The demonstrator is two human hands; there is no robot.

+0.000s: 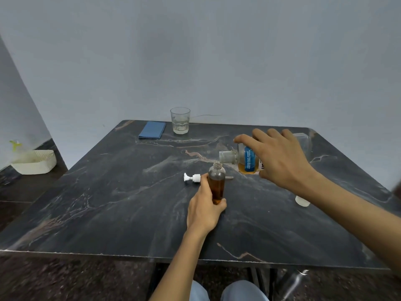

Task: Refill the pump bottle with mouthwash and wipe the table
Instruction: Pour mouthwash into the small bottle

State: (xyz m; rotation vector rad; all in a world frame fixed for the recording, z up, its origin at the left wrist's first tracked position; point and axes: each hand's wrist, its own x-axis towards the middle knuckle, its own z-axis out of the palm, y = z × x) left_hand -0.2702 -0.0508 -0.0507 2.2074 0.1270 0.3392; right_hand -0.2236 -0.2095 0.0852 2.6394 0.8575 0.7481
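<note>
The small clear pump bottle [216, 181] stands upright at the middle of the dark marble table [108, 203], open at the top and over half full of amber liquid. My left hand [205, 210] grips its lower part. My right hand [280, 158] holds the mouthwash bottle [246, 160] tipped on its side, its open neck just above and right of the small bottle's mouth. Yellow liquid sits in the mouthwash bottle's lower side. The white pump head [192, 177] lies on the table just left of the small bottle, its tube reaching behind it.
A folded blue cloth [152, 129] and an empty drinking glass [180, 120] sit at the table's far edge by the wall. A white cap [302, 201] lies under my right forearm. A white basket [35, 162] stands on the floor at left.
</note>
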